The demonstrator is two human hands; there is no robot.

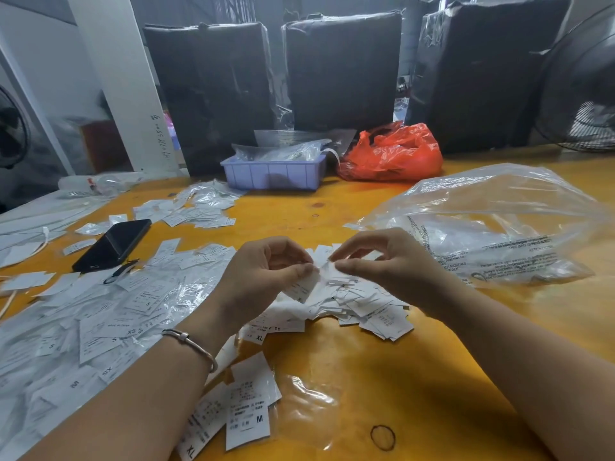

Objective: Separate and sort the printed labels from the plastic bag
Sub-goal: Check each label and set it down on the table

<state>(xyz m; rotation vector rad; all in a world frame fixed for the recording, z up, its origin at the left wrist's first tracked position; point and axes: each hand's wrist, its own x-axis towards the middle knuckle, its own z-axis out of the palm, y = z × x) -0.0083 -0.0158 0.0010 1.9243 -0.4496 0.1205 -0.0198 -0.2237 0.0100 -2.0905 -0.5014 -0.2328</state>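
Observation:
Both hands meet above a heap of small white printed labels (359, 304) at the middle of the yellow table (399, 377). My left hand (266, 274) pinches a bunch of white labels (304, 286) between thumb and fingers. My right hand (386, 261) pinches the top edge of the same bunch from the right. A large clear plastic bag (499, 227) with black print lies crumpled to the right of my hands. More labels marked S, XS, M and XL (100, 327) spread over the left side, some in clear film. A few lie near the front edge (246, 414).
A black phone (113, 244) lies left of centre among labels. At the back stand a blue tray (273, 173) with clear bags, a red plastic bag (392, 154) and three black wrapped bundles (342, 71). A fan (585, 84) is far right. A rubber band (382, 437) lies front right.

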